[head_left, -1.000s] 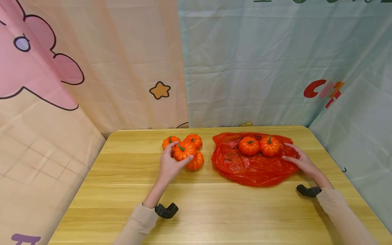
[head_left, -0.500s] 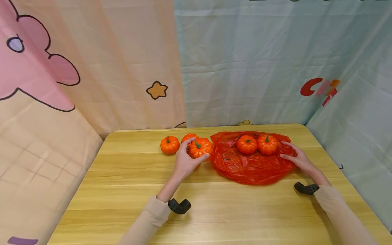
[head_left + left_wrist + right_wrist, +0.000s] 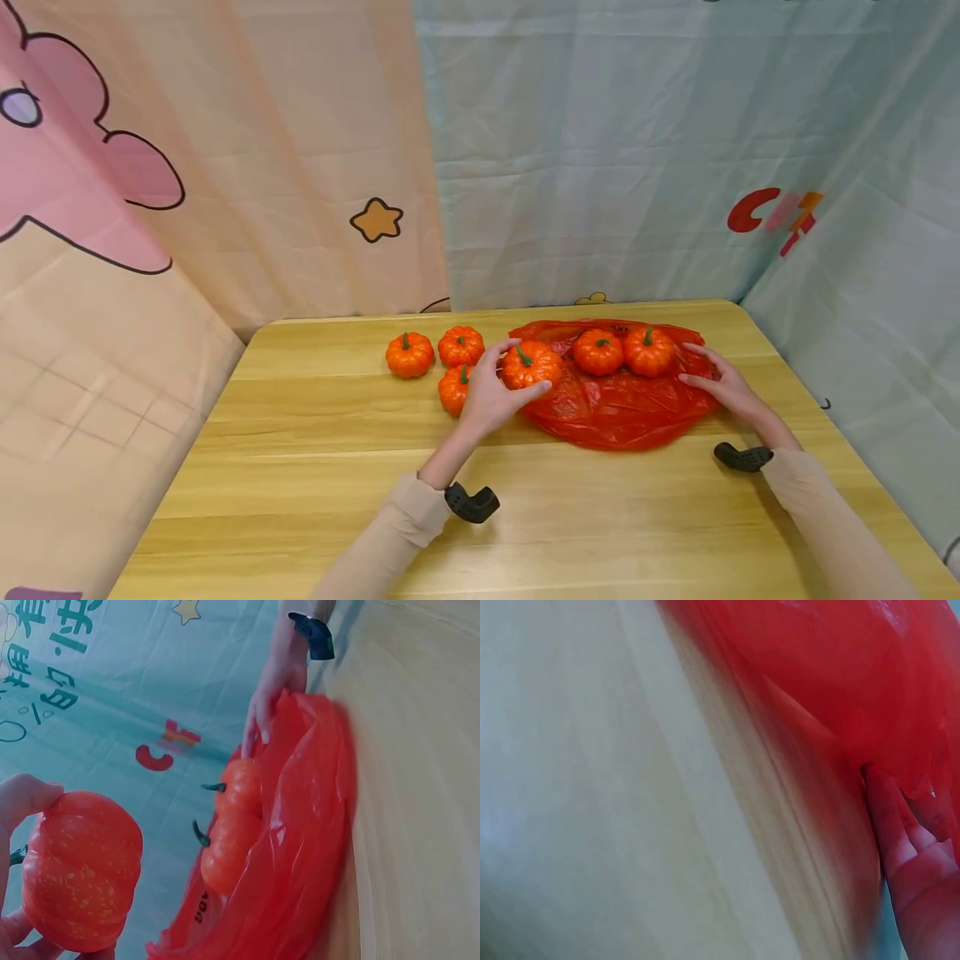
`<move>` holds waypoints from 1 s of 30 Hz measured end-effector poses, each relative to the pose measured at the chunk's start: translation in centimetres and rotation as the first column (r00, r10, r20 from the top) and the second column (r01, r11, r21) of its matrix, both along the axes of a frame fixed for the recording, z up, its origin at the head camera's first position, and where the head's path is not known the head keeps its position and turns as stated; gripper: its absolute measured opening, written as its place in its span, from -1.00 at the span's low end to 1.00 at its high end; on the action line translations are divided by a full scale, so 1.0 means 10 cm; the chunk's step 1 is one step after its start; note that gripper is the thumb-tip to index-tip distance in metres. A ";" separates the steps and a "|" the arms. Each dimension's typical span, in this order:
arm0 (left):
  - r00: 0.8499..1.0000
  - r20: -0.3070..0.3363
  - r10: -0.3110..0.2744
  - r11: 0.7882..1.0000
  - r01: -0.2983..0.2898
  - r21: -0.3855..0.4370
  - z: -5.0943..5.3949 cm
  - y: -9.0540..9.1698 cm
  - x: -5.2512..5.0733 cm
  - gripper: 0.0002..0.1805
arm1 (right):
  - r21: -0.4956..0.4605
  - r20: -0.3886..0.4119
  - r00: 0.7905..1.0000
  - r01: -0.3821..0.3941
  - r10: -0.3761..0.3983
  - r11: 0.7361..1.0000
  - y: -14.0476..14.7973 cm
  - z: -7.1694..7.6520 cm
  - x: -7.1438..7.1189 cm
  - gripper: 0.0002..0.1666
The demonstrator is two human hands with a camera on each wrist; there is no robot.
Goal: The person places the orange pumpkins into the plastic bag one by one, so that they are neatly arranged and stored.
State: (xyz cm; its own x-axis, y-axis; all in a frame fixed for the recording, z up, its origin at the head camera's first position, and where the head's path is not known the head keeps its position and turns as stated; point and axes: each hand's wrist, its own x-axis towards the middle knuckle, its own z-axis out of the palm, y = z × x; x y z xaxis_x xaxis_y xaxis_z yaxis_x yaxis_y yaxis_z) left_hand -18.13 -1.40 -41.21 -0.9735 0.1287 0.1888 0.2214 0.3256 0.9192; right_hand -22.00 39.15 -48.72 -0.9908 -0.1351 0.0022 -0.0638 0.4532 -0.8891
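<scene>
My left hand (image 3: pixel 491 400) grips a small orange pumpkin (image 3: pixel 532 365) with a green stem, thumb and fingers around its sides. It is held over the left part of a red plastic bag (image 3: pixel 622 417), apart from the bag in the left wrist view. Inside the bag sit two more pumpkins, one at left (image 3: pixel 597 352) and one at right (image 3: pixel 649 352). My right hand (image 3: pixel 738 396) touches the bag's right edge with extended fingers and thumb; in the right wrist view, red plastic (image 3: pixel 832 682) covers part of its fingers (image 3: pixel 889 814).
Left of the bag, three pumpkins stand on the wooden table (image 3: pixel 300 500): one at far left (image 3: pixel 410 355), one at the back (image 3: pixel 461 346), and one (image 3: pixel 453 390) partly hidden by my left hand. Printed curtains (image 3: pixel 600 167) hang behind the table.
My left hand has carried its pumpkin rightward from the group at left to over the bag's left part. The right hand stays at the bag's edge; the head view has shifted slightly.
</scene>
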 end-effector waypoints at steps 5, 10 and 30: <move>0.999 -0.035 -0.036 0.999 0.036 -0.007 -0.02 0.15 -0.04 -0.23 | -0.008 0.012 1.000 0.002 -0.002 1.000 0.02 -0.03 -0.03 -0.23; 0.998 -0.047 -0.051 0.999 0.050 -0.022 -0.03 0.31 -0.09 -0.25 | -0.022 0.001 1.000 0.002 -0.002 1.000 0.00 0.00 -0.01 -0.23; 0.998 -0.047 0.030 0.987 -0.037 -0.157 -0.15 0.58 -0.40 -0.26 | -0.080 -0.041 0.999 -0.007 0.004 0.997 0.01 -0.05 -0.01 -0.26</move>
